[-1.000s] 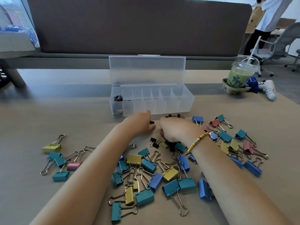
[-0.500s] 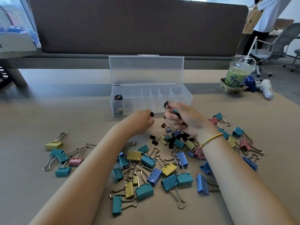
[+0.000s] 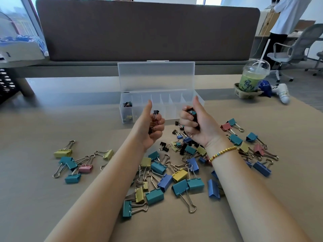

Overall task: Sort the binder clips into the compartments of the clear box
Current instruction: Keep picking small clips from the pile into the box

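Black small binder clips [image 3: 156, 112] filled both fists, left hand [image 3: 153, 127] and right hand [image 3: 195, 123] clamped tight. Overfull grips risked spilling clips short of the clear plastic compartment box [image 3: 174, 103] at twelve o'clock.

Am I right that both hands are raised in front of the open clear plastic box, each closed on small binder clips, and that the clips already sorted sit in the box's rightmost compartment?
Not quite. The head view shows the sorted clips in the leftmost compartment of the clear plastic box, not the rightmost. The rest holds: the left hand and right hand are raised before the open box, each closed on small binder clips.
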Demonstrator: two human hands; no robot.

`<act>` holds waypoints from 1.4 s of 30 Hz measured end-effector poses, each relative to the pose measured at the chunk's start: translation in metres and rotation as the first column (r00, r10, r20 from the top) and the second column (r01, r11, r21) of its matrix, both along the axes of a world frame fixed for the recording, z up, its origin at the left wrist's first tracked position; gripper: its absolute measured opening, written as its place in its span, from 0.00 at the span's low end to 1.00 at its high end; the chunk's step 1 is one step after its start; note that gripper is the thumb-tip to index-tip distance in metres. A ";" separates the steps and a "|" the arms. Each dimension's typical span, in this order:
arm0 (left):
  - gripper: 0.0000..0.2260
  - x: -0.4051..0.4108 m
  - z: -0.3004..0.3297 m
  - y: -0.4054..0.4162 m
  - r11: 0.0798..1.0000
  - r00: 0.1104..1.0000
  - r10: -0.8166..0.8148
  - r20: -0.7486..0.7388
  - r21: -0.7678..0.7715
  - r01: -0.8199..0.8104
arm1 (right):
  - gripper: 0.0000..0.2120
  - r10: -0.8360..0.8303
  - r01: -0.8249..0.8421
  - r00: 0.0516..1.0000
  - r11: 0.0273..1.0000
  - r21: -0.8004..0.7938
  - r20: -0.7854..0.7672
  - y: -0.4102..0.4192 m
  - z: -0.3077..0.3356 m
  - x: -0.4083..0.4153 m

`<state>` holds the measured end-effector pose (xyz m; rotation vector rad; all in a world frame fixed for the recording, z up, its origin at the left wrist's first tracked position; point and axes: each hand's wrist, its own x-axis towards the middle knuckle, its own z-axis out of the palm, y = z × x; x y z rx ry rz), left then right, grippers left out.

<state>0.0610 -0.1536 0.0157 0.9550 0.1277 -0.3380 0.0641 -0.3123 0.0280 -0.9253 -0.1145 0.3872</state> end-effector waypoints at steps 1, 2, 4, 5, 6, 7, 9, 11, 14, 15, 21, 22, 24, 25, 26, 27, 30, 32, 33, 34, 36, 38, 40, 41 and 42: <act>0.23 0.000 -0.001 0.000 0.999 1.000 0.026 -0.005 0.029 -0.026 | 0.20 -0.032 0.032 0.999 0.999 -0.010 -0.033 0.000 -0.002 0.002; 0.22 0.001 -0.002 -0.001 0.996 0.999 0.052 0.002 0.067 -0.052 | 0.19 -0.058 0.057 0.997 0.998 -0.030 -0.056 -0.001 -0.005 0.004; 0.20 0.001 -0.003 -0.001 0.990 0.997 0.071 0.021 0.120 -0.073 | 0.16 -0.084 0.078 0.994 0.993 -0.094 -0.071 -0.004 -0.009 0.007; 0.19 0.002 -0.003 -0.001 0.991 0.997 0.066 0.029 0.118 -0.069 | 0.14 -0.085 0.077 0.994 0.989 -0.124 -0.064 -0.005 -0.009 0.007; 0.17 0.003 -0.001 -0.001 0.993 0.998 0.057 0.038 0.103 -0.061 | 0.11 -0.079 0.071 0.996 0.986 -0.153 -0.047 -0.007 -0.010 0.008; 0.14 0.003 0.000 0.000 0.995 0.998 0.047 0.050 0.082 -0.051 | 0.10 -0.066 0.060 0.998 0.980 -0.188 -0.025 -0.008 -0.010 0.008; 0.09 0.004 0.002 0.000 0.995 0.996 0.034 0.085 0.092 -0.042 | 0.10 0.001 0.009 1.000 0.942 -0.336 0.030 -0.009 -0.010 0.009; 0.07 0.005 0.002 0.000 0.964 0.988 0.008 0.155 0.260 -0.049 | 0.10 0.140 -0.069 0.988 0.781 -0.621 0.067 -0.007 -0.008 0.009; 0.09 0.006 0.007 0.000 0.683 0.948 -0.164 0.272 0.725 -0.090 | 0.09 0.355 -0.084 0.934 0.320 -0.944 0.037 -0.003 0.007 0.009; 0.09 0.007 0.011 0.001 0.540 0.927 -0.247 0.282 0.835 -0.109 | 0.08 0.427 -0.062 0.904 0.164 -0.985 0.014 -0.001 0.015 0.008; 0.20 0.002 0.018 0.014 -0.254 0.737 -0.670 -0.091 0.961 -0.113 | 0.16 0.584 0.153 0.804 -0.388 -0.909 -0.113 0.017 0.022 -0.006; 0.21 0.001 0.014 0.014 -0.295 0.732 -0.669 -0.131 0.950 -0.100 | 0.16 0.585 0.176 0.803 -0.409 -0.895 -0.110 0.019 0.018 -0.008; 0.21 0.002 0.007 0.012 -0.352 0.734 -0.659 -0.163 0.929 -0.110 | 0.16 0.586 0.225 0.805 -0.452 -0.863 -0.097 0.024 0.012 -0.011; 0.21 0.003 0.004 0.010 -0.366 0.737 -0.656 -0.161 0.922 -0.125 | 0.15 0.586 0.246 0.805 -0.467 -0.849 -0.089 0.025 0.010 -0.011; 0.21 0.004 0.002 0.009 -0.366 0.740 -0.656 -0.152 0.921 -0.135 | 0.15 0.589 0.261 0.804 -0.474 -0.841 -0.083 0.027 0.008 -0.011; 0.20 0.004 0.001 0.007 -0.354 0.742 -0.656 -0.140 0.925 -0.138 | 0.15 0.592 0.268 0.802 -0.473 -0.839 -0.076 0.028 0.007 -0.010; 0.19 0.007 -0.001 0.009 -0.298 0.764 -0.638 -0.092 0.945 -0.135 | 0.13 0.589 0.321 0.808 -0.447 -0.835 -0.004 0.028 -0.001 -0.002; 0.18 0.009 -0.003 0.012 -0.270 0.785 -0.617 -0.057 0.952 -0.142 | 0.12 0.574 0.393 0.813 -0.421 -0.817 0.096 0.026 -0.008 0.004; 0.18 0.010 -0.003 0.014 -0.260 0.793 -0.608 -0.044 0.955 -0.146 | 0.13 0.566 0.415 0.814 -0.405 -0.814 0.134 0.026 -0.010 0.007; 0.19 0.011 -0.004 0.015 -0.253 0.798 -0.602 -0.037 0.956 -0.147 | 0.14 0.559 0.419 0.815 -0.385 -0.822 0.154 0.025 -0.012 0.009; 0.20 0.012 -0.002 0.016 -0.259 0.804 -0.593 -0.043 0.956 -0.140 | 0.20 0.552 0.379 0.822 -0.340 -0.861 0.144 0.022 -0.011 0.011; 0.20 0.013 -0.001 0.017 -0.296 0.809 -0.583 -0.072 0.947 -0.129 | 0.24 0.559 0.335 0.823 -0.334 -0.881 0.102 0.020 -0.007 0.010; 0.21 0.015 -0.001 0.018 -0.326 0.817 -0.566 -0.110 0.940 -0.099 | 0.24 0.577 0.337 0.813 -0.355 -0.872 0.079 0.019 -0.005 0.007; 0.20 0.016 -0.002 0.019 -0.331 0.818 -0.561 -0.125 0.940 -0.084 | 0.24 0.582 0.343 0.809 -0.359 -0.868 0.079 0.020 -0.006 0.007; 0.19 0.016 -0.002 0.020 -0.335 0.817 -0.561 -0.134 0.939 -0.076 | 0.23 0.582 0.351 0.809 -0.358 -0.865 0.087 0.022 -0.007 0.007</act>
